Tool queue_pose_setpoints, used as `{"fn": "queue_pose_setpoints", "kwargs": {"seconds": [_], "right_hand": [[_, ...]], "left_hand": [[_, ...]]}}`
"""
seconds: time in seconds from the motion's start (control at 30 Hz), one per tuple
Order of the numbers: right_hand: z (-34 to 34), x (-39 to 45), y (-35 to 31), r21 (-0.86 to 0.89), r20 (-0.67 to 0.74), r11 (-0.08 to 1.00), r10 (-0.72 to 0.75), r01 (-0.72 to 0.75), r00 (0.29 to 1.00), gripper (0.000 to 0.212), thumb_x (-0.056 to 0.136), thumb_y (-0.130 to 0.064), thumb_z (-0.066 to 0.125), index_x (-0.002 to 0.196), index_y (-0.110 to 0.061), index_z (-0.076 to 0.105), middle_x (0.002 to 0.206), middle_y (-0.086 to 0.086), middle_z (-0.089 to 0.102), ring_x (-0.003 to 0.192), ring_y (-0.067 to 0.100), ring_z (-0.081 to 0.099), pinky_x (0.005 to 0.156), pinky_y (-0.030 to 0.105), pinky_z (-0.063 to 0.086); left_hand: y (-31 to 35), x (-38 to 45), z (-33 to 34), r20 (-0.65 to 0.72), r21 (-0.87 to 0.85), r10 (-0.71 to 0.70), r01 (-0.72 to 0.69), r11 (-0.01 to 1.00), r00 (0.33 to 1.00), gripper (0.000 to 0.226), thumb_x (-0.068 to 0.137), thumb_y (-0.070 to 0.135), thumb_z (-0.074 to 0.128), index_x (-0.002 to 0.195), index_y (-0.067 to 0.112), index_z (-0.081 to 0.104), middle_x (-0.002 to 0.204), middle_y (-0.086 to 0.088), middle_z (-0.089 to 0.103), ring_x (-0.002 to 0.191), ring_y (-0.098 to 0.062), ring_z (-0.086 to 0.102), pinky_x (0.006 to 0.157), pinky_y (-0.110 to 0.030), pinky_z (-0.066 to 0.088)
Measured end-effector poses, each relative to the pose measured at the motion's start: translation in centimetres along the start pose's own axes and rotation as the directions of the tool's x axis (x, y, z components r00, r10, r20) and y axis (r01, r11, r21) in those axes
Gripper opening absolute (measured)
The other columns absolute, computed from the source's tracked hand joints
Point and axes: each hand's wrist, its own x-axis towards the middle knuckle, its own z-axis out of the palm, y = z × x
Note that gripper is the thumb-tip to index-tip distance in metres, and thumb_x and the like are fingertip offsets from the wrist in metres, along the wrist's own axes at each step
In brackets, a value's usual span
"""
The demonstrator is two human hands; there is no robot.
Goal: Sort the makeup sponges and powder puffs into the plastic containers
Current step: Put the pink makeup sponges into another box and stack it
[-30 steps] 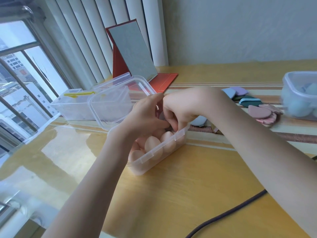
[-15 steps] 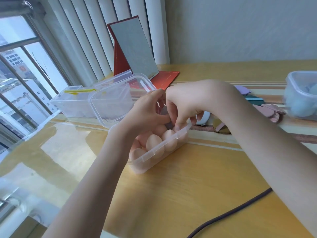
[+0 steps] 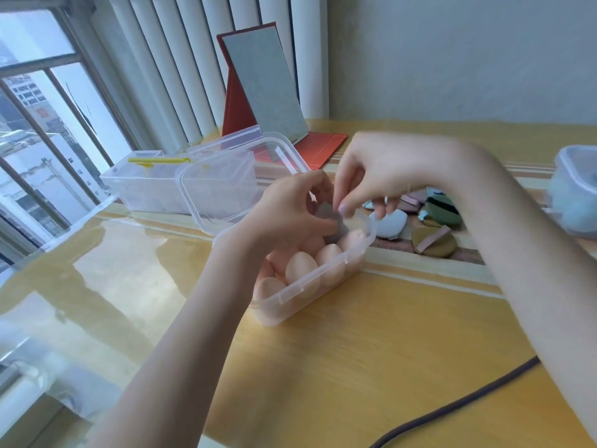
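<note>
My left hand (image 3: 287, 211) and my right hand (image 3: 381, 169) meet over the far end of the clear plastic container (image 3: 310, 287) that stands on the yellow wooden desk (image 3: 371, 334). Between them is a small grey makeup sponge (image 3: 332, 221): the thumb and fingers (image 3: 318, 226) of my left hand curl round it, and my right fingertips (image 3: 343, 206) pinch its top edge. It sits just above the container's far corner.

Inside the container, peach egg-shaped makeup sponges (image 3: 302, 268) stand in a row, touching one another. Its clear hinged lid (image 3: 226, 182) stands open behind my left hand.

Past my right wrist, flat powder puffs lie near one another on the desk: a pale blue one (image 3: 389, 224) just beside the container, an olive one with a pink strap (image 3: 434, 242), a dark green one (image 3: 442, 210).

At the right edge a second clear tub (image 3: 573, 195) holds pale blue sponges. A long clear box with a yellow clip (image 3: 145, 179) stands near the window, and a red folding mirror (image 3: 268, 88) stands upright at the back. A dark cable (image 3: 452, 405) crosses the near desk.
</note>
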Motion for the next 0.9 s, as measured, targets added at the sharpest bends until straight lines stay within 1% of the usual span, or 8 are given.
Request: {"fn": "queue_pose_setpoints", "kwargs": {"seconds": [0.1, 0.33, 0.5, 0.57, 0.63, 0.73, 0.8, 0.9], "right_hand": [[-0.2, 0.0, 0.3, 0.074, -0.184, 0.997, -0.009, 0.023, 0.983, 0.012, 0.075, -0.010, 0.078, 0.070, -0.018, 0.072, 0.062, -0.004, 0.070, 0.046, 0.008, 0.063, 0.041, 0.018, 0.046], [2.2, 1.3, -0.9, -0.172, -0.200, 0.984, 0.016, -0.052, 0.980, 0.023, 0.069, -0.013, 0.083, 0.059, -0.016, 0.062, 0.058, -0.004, 0.055, 0.052, 0.012, 0.049, 0.046, 0.021, 0.034], [1.4, 1.6, 0.3, -0.058, -0.181, 0.998, -0.020, 0.010, 0.983, 0.016, 0.075, -0.016, 0.079, 0.065, -0.022, 0.068, 0.069, -0.008, 0.065, 0.059, 0.006, 0.059, 0.049, 0.020, 0.042], [1.5, 2.1, 1.2, 0.027, -0.198, 0.999, -0.040, 0.046, 0.979, 0.012, 0.084, -0.022, 0.071, 0.075, -0.027, 0.066, 0.073, -0.008, 0.065, 0.053, 0.000, 0.059, 0.048, 0.019, 0.045], [2.7, 3.4, 2.1, 0.199, -0.315, 0.978, 0.002, 0.064, 0.949, 0.008, 0.093, -0.031, 0.058, 0.089, -0.024, 0.058, 0.086, -0.003, 0.062, 0.067, 0.009, 0.062, 0.059, 0.028, 0.050], [5.2, 5.4, 2.3, 0.530, -0.365, 0.843, 0.134, 0.087, 0.921, 0.037, 0.098, -0.046, 0.041, 0.122, -0.019, 0.046, 0.122, 0.002, 0.055, 0.088, 0.009, 0.062, 0.082, 0.028, 0.052], [6.4, 6.1, 2.1, 0.738, -0.269, 0.661, 0.102, 0.137, 0.958, 0.061, 0.096, -0.057, 0.032, 0.140, -0.016, 0.037, 0.137, 0.000, 0.048, 0.098, -0.001, 0.062, 0.086, 0.016, 0.049], [6.9, 5.7, 2.9, 0.912, -0.273, 0.337, 0.078, 0.232, 0.959, 0.072, 0.092, -0.067, 0.022, 0.142, -0.018, 0.038, 0.126, 0.006, 0.061, 0.113, 0.014, 0.061, 0.096, 0.033, 0.048]], "left_hand": [[-0.1, 0.2, 0.0, 0.026, 0.045, -0.004, 0.003, 0.999, 1.000, 0.023, 0.067, 0.015, 0.073, 0.078, 0.029, 0.059, 0.073, 0.015, 0.060, 0.070, -0.006, 0.058, 0.068, -0.025, 0.051], [0.3, 0.5, 0.5, 0.030, 0.236, -0.025, 0.017, 0.972, 0.999, 0.021, 0.071, 0.031, 0.073, 0.085, 0.020, 0.063, 0.070, 0.014, 0.057, 0.078, -0.018, 0.056, 0.077, -0.030, 0.043], [0.7, -1.0, -1.7, 0.040, -0.161, -0.081, 0.087, 0.983, 0.996, 0.019, 0.077, 0.016, 0.073, 0.096, 0.014, 0.070, 0.093, 0.001, 0.071, 0.089, -0.010, 0.066, 0.086, -0.031, 0.054], [0.1, -2.5, -2.5, -0.129, -0.278, -0.122, 0.082, 0.957, 0.984, 0.019, 0.083, 0.008, 0.067, 0.101, 0.014, 0.068, 0.100, 0.002, 0.070, 0.096, -0.008, 0.066, 0.092, -0.031, 0.053], [-0.7, -5.1, -2.0, -0.487, -0.201, -0.169, 0.079, 0.976, 0.857, 0.019, 0.087, 0.005, 0.060, 0.104, 0.014, 0.063, 0.104, 0.005, 0.065, 0.102, -0.009, 0.061, 0.094, -0.030, 0.050], [-1.4, -8.4, 0.1, -0.740, -0.241, -0.319, 0.209, 0.948, 0.592, 0.032, 0.095, 0.016, 0.050, 0.127, 0.012, 0.047, 0.127, 0.003, 0.050, 0.122, -0.014, 0.045, 0.103, -0.027, 0.034], [-1.7, -8.7, 1.1, -0.600, -0.506, -0.543, 0.247, 0.826, 0.587, 0.049, 0.100, 0.033, 0.041, 0.142, 0.011, 0.031, 0.144, -0.002, 0.039, 0.133, -0.015, 0.036, 0.110, -0.029, 0.026], [-1.7, -7.7, 1.6, -0.365, -0.837, -0.735, 0.145, 0.528, 0.572, 0.051, 0.101, 0.046, 0.024, 0.140, 0.016, 0.038, 0.136, -0.008, 0.051, 0.114, -0.013, 0.058, 0.096, -0.026, 0.047]]}}
